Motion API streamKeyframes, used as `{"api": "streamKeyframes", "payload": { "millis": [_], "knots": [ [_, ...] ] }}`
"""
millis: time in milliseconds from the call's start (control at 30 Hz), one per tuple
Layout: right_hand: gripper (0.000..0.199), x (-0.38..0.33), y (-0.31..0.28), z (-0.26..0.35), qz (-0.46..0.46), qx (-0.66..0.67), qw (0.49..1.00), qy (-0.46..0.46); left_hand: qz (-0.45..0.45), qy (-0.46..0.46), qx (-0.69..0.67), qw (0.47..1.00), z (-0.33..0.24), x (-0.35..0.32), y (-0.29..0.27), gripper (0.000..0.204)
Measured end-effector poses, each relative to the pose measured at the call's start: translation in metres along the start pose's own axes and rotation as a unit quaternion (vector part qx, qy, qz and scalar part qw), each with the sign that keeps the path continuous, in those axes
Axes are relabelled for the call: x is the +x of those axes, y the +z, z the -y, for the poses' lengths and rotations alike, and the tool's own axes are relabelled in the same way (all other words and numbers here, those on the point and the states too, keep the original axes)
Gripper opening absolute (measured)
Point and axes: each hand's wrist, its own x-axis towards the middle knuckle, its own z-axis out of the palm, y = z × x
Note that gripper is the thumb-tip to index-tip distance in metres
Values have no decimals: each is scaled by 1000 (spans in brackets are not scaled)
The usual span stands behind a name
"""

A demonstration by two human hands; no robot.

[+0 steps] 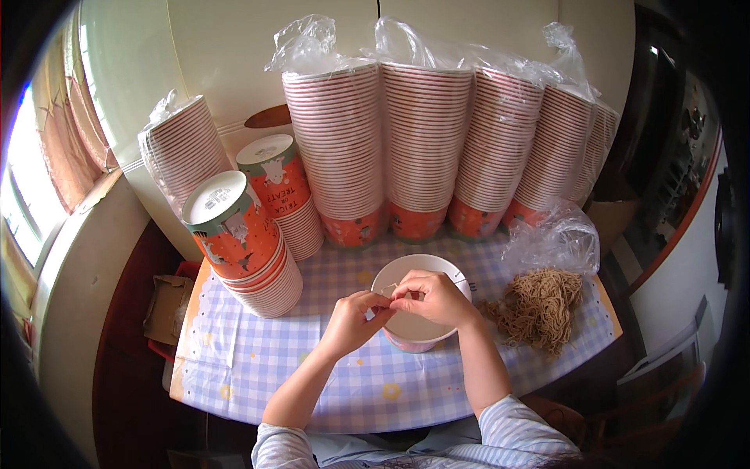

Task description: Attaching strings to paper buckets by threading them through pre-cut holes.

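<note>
A white-lined paper bucket [422,336] stands upright on the table in front of me, its open mouth facing up. Over its near left part, my left hand [358,320] and my right hand [434,298] meet, fingertips pinched together. A short bit of thin cord [388,288] shows pale between them; the rest of it is hidden by my fingers. Right of the bucket lies a tangled heap of tan cords [543,309], partly inside a clear plastic bag [556,238].
Several tall bucket stacks [336,148] wrapped in clear plastic line the back. To the left stand two upside-down stacks of orange printed buckets [238,242], with another wrapped stack [187,148] behind. A blue checked cloth [312,383] covers the table. A cardboard box [168,309] sits beyond its left edge.
</note>
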Motion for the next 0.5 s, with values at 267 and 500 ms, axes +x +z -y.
{"api": "streamKeyframes", "payload": {
  "millis": [267, 500],
  "knots": [
    [5, 2, -1, 4, -40, -20, 998, -52, -19, 2, -14, 1000, 1, -1, -4, 16],
    [5, 2, -3, 1, -64, 24, 994, -83, -2, -60, -88, 994, -9, 1, -6, 28]
  ]
}}
